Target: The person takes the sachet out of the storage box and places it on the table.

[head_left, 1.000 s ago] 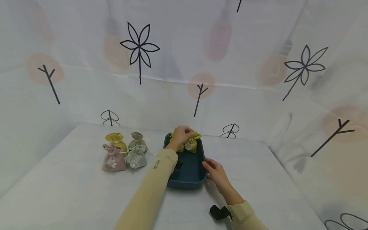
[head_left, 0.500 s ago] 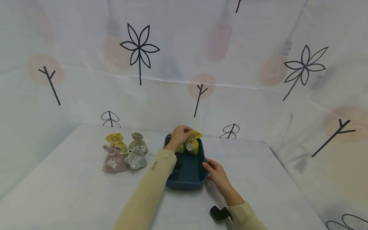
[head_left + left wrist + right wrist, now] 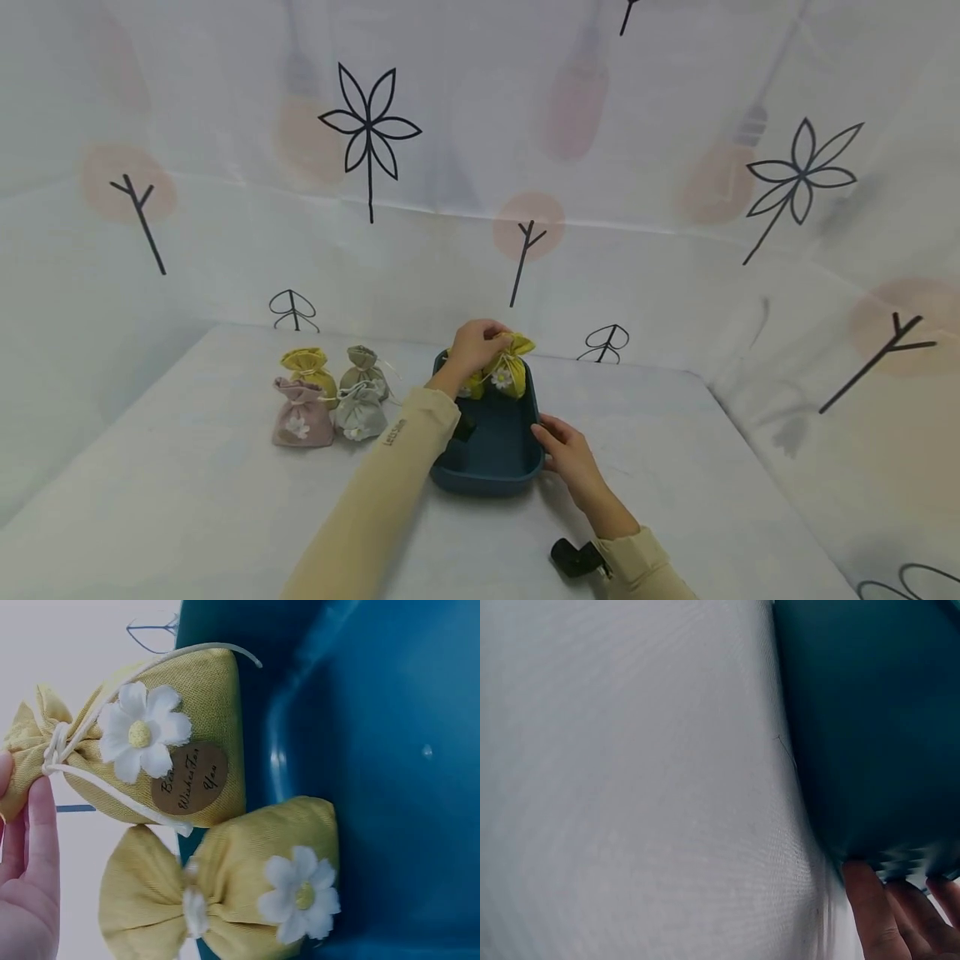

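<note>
At the far end of a dark blue tray [image 3: 487, 483], my left hand [image 3: 471, 348] pinches a yellow drawstring pouch [image 3: 512, 373] by its gathered neck. In the left wrist view, this pouch [image 3: 214, 697] bears a white cloth flower, a cream cord and a round brown label. A second yellow pouch [image 3: 247, 862], also with a white flower, lies beside it at the tray's end; my left hand partly covers it in the head view. My right hand [image 3: 573, 458] holds the tray's right side, thumb at the rim and fingers [image 3: 874, 911] against the outer wall.
Left of the tray stand a yellow pouch [image 3: 311, 367], a pink pouch [image 3: 302, 417], a beige pouch [image 3: 363, 367] and a grey pouch [image 3: 362, 412] on the white-covered table [image 3: 187, 500]. A printed white cloth [image 3: 435, 267] hangs behind.
My left hand has raised the yellow pouch slightly and moved it a little to the right. My right hand stays on the tray's side.
</note>
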Demonstrator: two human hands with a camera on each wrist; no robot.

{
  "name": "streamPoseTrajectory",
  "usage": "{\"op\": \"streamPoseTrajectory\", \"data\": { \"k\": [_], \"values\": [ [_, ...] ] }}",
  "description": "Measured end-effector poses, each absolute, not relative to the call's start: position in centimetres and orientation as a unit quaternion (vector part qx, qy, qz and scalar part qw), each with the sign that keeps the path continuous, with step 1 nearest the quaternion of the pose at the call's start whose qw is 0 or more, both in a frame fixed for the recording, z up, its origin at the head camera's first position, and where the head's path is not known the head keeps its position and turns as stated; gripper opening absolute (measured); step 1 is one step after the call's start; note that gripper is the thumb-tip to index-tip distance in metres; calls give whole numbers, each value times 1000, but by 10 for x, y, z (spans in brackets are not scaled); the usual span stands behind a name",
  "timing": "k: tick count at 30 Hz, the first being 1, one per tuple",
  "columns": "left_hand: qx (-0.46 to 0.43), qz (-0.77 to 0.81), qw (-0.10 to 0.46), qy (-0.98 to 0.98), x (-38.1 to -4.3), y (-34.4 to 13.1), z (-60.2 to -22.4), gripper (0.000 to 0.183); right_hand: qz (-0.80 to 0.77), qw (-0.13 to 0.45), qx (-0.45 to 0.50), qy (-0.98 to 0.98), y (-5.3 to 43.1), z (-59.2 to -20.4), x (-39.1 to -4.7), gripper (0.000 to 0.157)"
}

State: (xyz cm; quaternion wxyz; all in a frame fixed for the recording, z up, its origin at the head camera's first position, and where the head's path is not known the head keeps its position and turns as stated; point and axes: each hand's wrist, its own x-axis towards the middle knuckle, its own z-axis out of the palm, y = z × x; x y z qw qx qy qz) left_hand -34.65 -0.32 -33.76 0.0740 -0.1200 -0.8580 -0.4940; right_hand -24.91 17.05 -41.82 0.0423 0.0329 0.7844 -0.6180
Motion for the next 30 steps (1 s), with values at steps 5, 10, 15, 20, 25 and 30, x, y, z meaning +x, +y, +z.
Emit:
{"op": "streamPoseTrajectory", "data": {
  "k": [5,10,15,20,25,30],
  "values": [
    [-137,-506,79,-848,-342,-3,-329,18,-618,40,31,785,172,-418,-251,47],
    [-156,-507,87,-843,-334,-3,-320,19,-616,47,33,786,172,-417,-251,48],
    [-173,-513,90,-836,-322,-4,-309,19,-614,52,33,787,172,-417,-251,47],
    [-191,-518,91,-829,-313,-4,-302,20,-618,51,30,784,172,-418,-250,47],
    [-206,-525,87,-821,-303,-6,-295,20,-616,53,33,785,172,-418,-250,47],
    [-216,-527,89,-817,-293,-8,-288,20,-613,54,36,787,173,-418,-251,47]
  ]
}}
